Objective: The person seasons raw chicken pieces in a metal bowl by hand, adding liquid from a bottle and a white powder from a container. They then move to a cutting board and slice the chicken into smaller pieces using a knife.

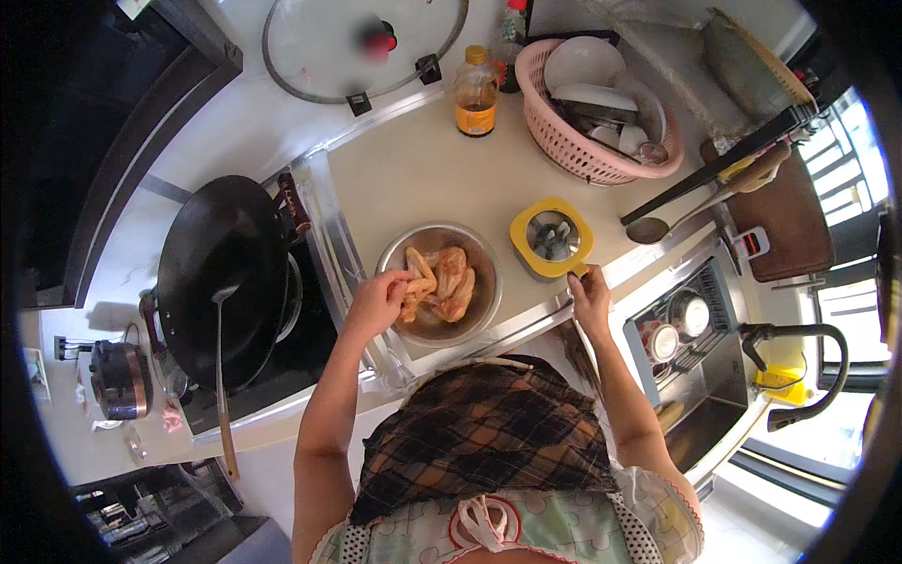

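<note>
My left hand (379,299) pinches a raw chicken wing (419,282) at the left side of a steel bowl (493,310). More chicken wings (453,285) lie inside that bowl, reddish-brown and wet-looking. To the right of the bowl, my right hand (590,296) has its fingers at the short tab of a yellow-rimmed container with a clear lid (521,236). Whether those fingers grip the tab or only touch it is not clear. Something grey shows through the lid.
A black wok (211,268) with a long-handled spatula (220,366) sits on the hob at left. Behind stand a sauce bottle (476,92) and a pink basket of dishes (585,151). At right are a ladle (647,230) and a sink (712,423) with a black faucet (831,338).
</note>
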`<state>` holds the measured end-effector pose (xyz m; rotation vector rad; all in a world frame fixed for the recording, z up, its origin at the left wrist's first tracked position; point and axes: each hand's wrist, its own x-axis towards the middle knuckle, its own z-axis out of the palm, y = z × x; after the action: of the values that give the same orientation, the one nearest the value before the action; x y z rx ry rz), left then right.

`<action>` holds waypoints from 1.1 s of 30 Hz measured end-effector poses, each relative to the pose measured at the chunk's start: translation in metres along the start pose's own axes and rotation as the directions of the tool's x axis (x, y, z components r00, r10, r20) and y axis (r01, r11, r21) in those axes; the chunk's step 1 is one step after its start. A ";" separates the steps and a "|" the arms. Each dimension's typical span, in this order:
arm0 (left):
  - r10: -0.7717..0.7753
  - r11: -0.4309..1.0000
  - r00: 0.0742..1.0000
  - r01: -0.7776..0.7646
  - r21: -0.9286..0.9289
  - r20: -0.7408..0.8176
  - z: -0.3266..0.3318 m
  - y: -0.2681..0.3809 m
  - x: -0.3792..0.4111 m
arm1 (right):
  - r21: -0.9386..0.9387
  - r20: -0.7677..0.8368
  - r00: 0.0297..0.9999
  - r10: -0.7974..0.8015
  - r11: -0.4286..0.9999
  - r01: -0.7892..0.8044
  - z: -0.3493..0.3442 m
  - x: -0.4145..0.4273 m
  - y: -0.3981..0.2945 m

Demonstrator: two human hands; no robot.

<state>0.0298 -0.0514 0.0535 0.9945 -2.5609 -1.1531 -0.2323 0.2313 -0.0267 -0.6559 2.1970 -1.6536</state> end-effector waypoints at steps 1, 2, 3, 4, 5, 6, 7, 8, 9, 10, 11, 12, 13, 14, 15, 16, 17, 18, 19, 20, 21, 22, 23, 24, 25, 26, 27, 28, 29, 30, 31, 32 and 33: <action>-0.011 1.000 1.000 0.011 -0.004 -0.011 -0.003 0.000 0.001 | 0.037 0.005 1.000 0.017 0.999 -0.017 0.004 0.000 0.001; -0.016 1.000 1.000 0.016 -0.006 -0.017 -0.005 -0.002 0.002 | 0.074 0.010 0.999 0.033 0.997 -0.034 0.008 0.000 0.002; -0.019 1.000 1.000 0.019 0.003 -0.021 -0.007 0.001 0.002 | 0.107 0.017 0.999 0.047 0.993 -0.049 0.010 0.001 0.002; -0.022 1.000 0.999 0.022 0.013 -0.026 -0.012 0.006 0.002 | 0.138 0.049 0.996 0.076 0.987 -0.082 0.010 0.002 0.003; -0.025 0.999 0.999 0.025 0.022 -0.030 -0.014 0.008 0.002 | 0.168 0.082 0.991 0.104 0.979 -0.117 0.009 0.004 0.004; -0.057 0.998 0.998 0.057 -0.017 -0.030 -0.013 0.006 0.002 | 0.195 0.120 0.984 0.129 0.969 -0.150 0.010 0.006 0.002; -0.069 0.997 0.997 0.068 -0.035 -0.027 -0.011 0.004 0.001 | 0.202 0.141 0.972 0.186 0.956 -0.212 0.010 0.010 -0.001; -0.081 0.995 0.996 0.079 -0.052 -0.024 -0.009 0.003 0.002 | 0.207 0.162 0.956 0.243 0.939 -0.274 0.009 0.015 -0.003; -0.085 0.994 0.996 0.083 -0.073 -0.017 -0.006 0.005 0.004 | 0.210 0.175 0.938 0.298 0.920 -0.332 0.006 0.020 -0.006; -0.091 0.994 0.996 0.090 -0.069 -0.010 -0.005 0.007 0.005 | 0.185 0.221 0.913 0.342 0.905 -0.384 0.004 0.023 -0.001; -0.096 0.993 0.995 0.096 -0.064 -0.003 -0.004 0.010 0.006 | 0.217 0.220 0.918 0.329 0.901 -0.375 0.005 0.024 0.002; -0.101 0.993 0.995 0.101 -0.059 0.004 -0.004 0.012 0.007 | 0.248 0.218 0.924 0.315 0.897 -0.365 0.006 0.024 0.002; -0.095 0.994 0.995 0.095 -0.052 0.002 -0.002 0.010 0.008 | 0.280 0.214 0.929 0.302 0.892 -0.355 0.006 0.024 0.003; -0.088 0.995 0.996 0.088 -0.046 0.002 0.000 0.006 0.009 | 0.316 0.232 0.928 0.290 0.880 -0.354 0.007 0.023 0.003; -0.078 0.996 0.997 0.078 -0.042 0.003 0.002 0.005 0.011 | 0.350 0.246 0.929 0.278 0.868 -0.352 0.008 0.021 0.001; -0.084 0.996 0.996 0.085 -0.030 0.012 0.003 0.004 0.011 | 0.384 0.259 0.929 0.264 0.854 -0.350 0.007 0.020 0.001; -0.090 0.996 0.996 0.091 -0.017 0.022 0.005 0.004 0.010 | 0.396 0.289 0.921 0.259 0.844 -0.362 0.004 0.021 0.004; -0.096 0.995 0.995 0.096 -0.002 0.033 0.005 0.005 0.010 | 0.409 0.318 0.913 0.254 0.832 -0.374 0.004 0.021 0.006; -0.115 0.993 0.992 0.115 -0.004 0.054 0.005 0.008 0.011 | 0.422 0.348 0.904 0.248 0.820 -0.387 0.003 0.021 0.008; -0.135 0.991 0.988 0.135 -0.005 0.074 0.004 0.011 0.011 | 0.380 0.359 0.889 0.284 0.825 -0.417 -0.001 0.020 0.010; -0.154 0.988 0.984 0.155 -0.005 0.094 0.003 0.014 0.011 | 0.397 0.363 0.892 0.270 0.821 -0.410 -0.001 0.020 0.010; -0.139 0.990 0.986 0.140 -0.010 0.088 0.006 0.012 0.011 | 0.414 0.368 0.894 0.255 0.816 -0.403 0.000 0.020 0.012; -0.124 0.992 0.989 0.125 -0.015 0.081 0.010 0.008 0.011 | 0.430 0.372 0.897 0.240 0.812 -0.396 0.000 0.019 0.015; -0.110 0.994 0.991 0.112 -0.018 0.075 0.010 0.009 0.011 | 0.394 0.406 0.888 0.218 0.834 -0.386 -0.001 0.019 0.017; -0.114 0.993 0.990 0.116 -0.013 0.085 0.010 0.011 0.012 | 0.349 0.385 0.896 0.220 0.864 -0.362 -0.001 0.017 0.019; -0.118 0.993 0.988 0.119 -0.007 0.095 0.009 0.014 0.012 | 0.301 0.364 0.905 0.221 0.891 -0.339 0.001 0.015 0.022; -0.126 0.992 0.987 0.127 0.000 0.103 0.009 0.016 0.012 | 0.253 0.347 0.912 0.221 0.914 -0.318 0.006 0.012 0.019; -0.126 0.992 0.987 0.128 -0.018 0.101 0.009 0.014 0.012 | 0.391 0.264 0.929 0.260 0.851 -0.350 0.016 0.007 0.006; -0.126 0.991 0.987 0.130 -0.037 0.100 0.012 0.010 0.012 | 0.366 0.253 0.923 0.291 0.854 -0.369 0.020 0.007 0.000; -0.123 0.990 0.987 0.130 -0.057 0.101 0.013 0.009 0.012 | 0.339 0.237 0.916 0.322 0.856 -0.389 0.022 0.006 -0.004; -0.123 0.991 0.986 0.128 -0.038 0.110 0.014 0.008 0.012 | 0.313 0.221 0.909 0.353 0.857 -0.409 0.023 0.006 -0.006; -0.123 0.992 0.985 0.126 -0.019 0.119 0.014 0.007 0.013 | 0.386 0.207 0.936 0.285 0.855 -0.346 0.027 0.004 0.005; -0.121 0.993 0.984 0.122 -0.001 0.129 0.014 0.007 0.014 | 0.390 0.212 0.934 0.288 0.851 -0.351 0.029 0.003 0.011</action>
<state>0.0098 -0.0484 0.0468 1.1229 -2.6232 -1.2987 -0.2219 0.2091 -0.0457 -0.2598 1.6516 -1.7520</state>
